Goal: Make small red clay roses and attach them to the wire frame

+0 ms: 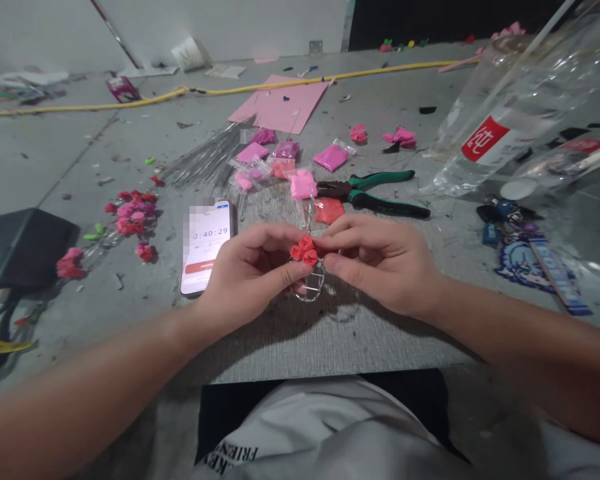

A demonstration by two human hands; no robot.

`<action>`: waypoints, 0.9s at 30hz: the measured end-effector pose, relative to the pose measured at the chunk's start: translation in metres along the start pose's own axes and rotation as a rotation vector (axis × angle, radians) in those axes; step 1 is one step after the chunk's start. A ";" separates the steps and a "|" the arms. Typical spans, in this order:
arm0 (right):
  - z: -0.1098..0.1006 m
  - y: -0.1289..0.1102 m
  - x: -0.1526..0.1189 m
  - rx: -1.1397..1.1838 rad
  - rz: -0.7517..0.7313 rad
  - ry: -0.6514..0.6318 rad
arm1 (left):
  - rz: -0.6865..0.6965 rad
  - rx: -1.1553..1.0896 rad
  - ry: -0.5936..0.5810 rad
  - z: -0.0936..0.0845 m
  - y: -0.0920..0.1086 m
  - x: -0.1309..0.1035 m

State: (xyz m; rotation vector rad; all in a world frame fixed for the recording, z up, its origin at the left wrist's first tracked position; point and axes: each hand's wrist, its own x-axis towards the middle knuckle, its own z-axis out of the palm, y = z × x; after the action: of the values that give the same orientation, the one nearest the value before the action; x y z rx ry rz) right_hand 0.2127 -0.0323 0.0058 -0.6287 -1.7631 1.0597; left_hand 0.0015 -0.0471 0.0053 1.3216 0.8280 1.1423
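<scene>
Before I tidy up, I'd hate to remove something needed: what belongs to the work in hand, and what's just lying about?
Work in hand:
- red flowers
- wire frame
- probably wire strands, colored packets, pliers

Seemingly just lying about:
- labeled bottle
- yellow cord
- black box
- cartoon charm

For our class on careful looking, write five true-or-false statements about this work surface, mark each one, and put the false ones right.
1. The left hand and right hand meet around a wire frame with red flowers. True.
2. The pliers have yellow handles. False: the pliers' handles are green and black.
3. The phone lies with its lit screen facing up. True.
4. The large clear bottle is on the person's left. False: the large clear bottle is on the right.
5. A yellow cord runs across the surface beyond the phone. True.
</scene>
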 end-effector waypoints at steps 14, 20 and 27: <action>0.001 0.000 0.004 0.292 0.460 -0.012 | -0.031 0.084 -0.015 -0.001 0.000 -0.005; -0.002 0.004 0.004 0.389 0.488 -0.044 | -0.022 0.078 -0.041 0.000 0.002 -0.005; 0.002 -0.002 0.004 0.309 0.388 -0.032 | 0.005 0.034 -0.050 0.002 0.003 -0.004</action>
State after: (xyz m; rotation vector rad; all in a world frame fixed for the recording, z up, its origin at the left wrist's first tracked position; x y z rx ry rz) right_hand 0.2097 -0.0311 0.0094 -0.7773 -1.4919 1.5787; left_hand 0.0020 -0.0521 0.0079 1.3755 0.8115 1.0986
